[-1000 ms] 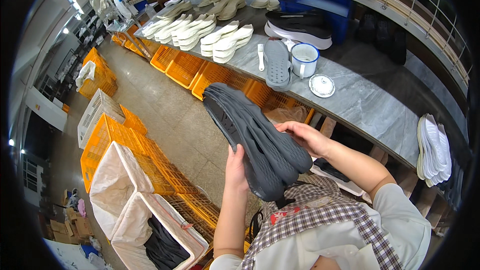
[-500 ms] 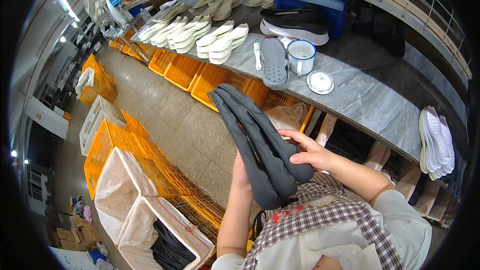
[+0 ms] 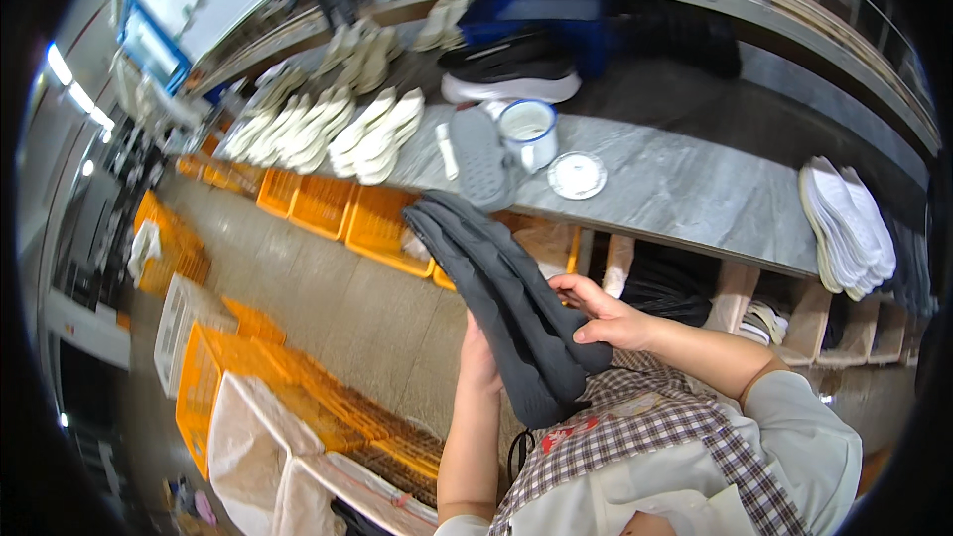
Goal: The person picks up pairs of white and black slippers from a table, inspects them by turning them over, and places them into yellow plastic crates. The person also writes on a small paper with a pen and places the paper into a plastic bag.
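Note:
Between my hands is a bundle of dark grey shoe soles (image 3: 501, 298), held tilted with the far end toward the table. My left hand (image 3: 480, 357) grips the bundle's left side, its fingers partly hidden behind the soles. My right hand (image 3: 608, 318) is closed on the near right end, thumb on top. Just beyond the far end, on the grey marble-patterned table (image 3: 685, 203), lies a single grey sole (image 3: 480, 154). Around it are a white brush (image 3: 447, 151), a white enamel mug (image 3: 528, 134) with a blue rim, and its lid (image 3: 577, 176).
Rows of cream soles (image 3: 377, 134) stand at the table's left, white soles (image 3: 847, 228) at its right. A black sole with a white edge (image 3: 511, 74) lies before a blue bin (image 3: 586, 10). Orange crates (image 3: 382, 233) sit under the table; more crates (image 3: 258, 362) line the left floor.
My view has turned to the right, so the table and crates sit further left. Both hands keep hold of the soles, which have shifted only slightly in view.

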A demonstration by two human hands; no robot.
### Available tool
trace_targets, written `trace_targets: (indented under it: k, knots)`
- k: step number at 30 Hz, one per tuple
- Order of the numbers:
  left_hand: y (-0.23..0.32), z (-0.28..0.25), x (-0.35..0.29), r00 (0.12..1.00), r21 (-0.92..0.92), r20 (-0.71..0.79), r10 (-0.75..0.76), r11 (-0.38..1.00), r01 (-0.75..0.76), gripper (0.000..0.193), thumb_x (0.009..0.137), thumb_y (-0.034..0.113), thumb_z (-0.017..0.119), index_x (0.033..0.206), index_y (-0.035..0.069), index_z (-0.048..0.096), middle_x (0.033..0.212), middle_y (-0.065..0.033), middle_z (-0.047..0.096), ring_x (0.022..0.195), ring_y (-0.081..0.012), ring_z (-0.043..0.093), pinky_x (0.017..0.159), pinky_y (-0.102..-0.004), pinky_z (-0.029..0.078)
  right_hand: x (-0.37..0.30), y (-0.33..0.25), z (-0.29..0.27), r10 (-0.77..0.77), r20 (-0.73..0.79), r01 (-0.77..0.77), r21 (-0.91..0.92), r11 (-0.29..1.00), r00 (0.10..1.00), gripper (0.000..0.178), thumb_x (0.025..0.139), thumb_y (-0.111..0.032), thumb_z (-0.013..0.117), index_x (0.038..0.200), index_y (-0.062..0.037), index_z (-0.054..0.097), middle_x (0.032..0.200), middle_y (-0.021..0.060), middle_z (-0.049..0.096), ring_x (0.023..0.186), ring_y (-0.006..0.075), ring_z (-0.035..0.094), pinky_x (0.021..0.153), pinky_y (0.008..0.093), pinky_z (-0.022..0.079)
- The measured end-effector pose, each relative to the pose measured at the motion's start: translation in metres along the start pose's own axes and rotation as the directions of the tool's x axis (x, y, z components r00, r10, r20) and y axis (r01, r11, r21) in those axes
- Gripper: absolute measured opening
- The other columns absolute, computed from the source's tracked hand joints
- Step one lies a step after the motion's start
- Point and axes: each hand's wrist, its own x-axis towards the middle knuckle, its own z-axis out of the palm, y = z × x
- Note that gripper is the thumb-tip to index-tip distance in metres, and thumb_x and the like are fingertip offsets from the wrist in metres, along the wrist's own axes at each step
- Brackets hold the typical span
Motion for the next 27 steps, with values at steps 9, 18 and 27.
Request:
trace_targets:
  k: [9,18,27]
  knots:
    - [-0.064,0.091,0.066,0.963,0.280,0.148,-0.226,0.943,0.178,0.071,0.090,0.013,0.056,0.146,0.013,0.011,0.144,-0.0116,0.028,0.128,-0.0258,0.035,0.104,-0.0387,0.032,-0.068,-0.029,-0.036,-0.276,-0.615,-0.224,-0.610,0.760,0.739,0.104,0.074,-0.040,0.072,0.140,0.0086,0.008,0.138,0.0327,0.028,0.130,0.0386,0.030,0.108,0.0393,0.025]
    - [-0.160,0.190,0.127,0.738,0.506,0.199,-0.644,0.713,0.486,0.077,0.094,0.030,0.052,0.147,0.012,-0.001,0.146,-0.0197,0.021,0.133,-0.0282,0.024,0.106,-0.0401,0.025,-0.180,-0.100,-0.164,0.195,-0.843,0.036,0.245,0.969,0.502,0.063,0.066,-0.007,0.056,0.126,0.0082,0.040,0.115,0.0203,0.055,0.099,0.0281,0.058,0.086,0.0366,0.049]
    - [-0.192,0.158,0.147,0.748,0.629,0.223,-0.625,0.678,0.379,0.046,0.089,0.014,0.059,0.131,0.006,0.039,0.129,-0.0152,0.046,0.118,-0.0215,0.045,0.097,-0.0331,0.037,-0.273,-0.142,-0.317,0.536,-0.843,-0.216,0.518,0.828,0.031,0.020,0.067,-0.015,0.058,0.078,0.0018,0.061,0.079,0.0153,0.065,0.070,0.0275,0.062,0.069,0.0357,0.053]
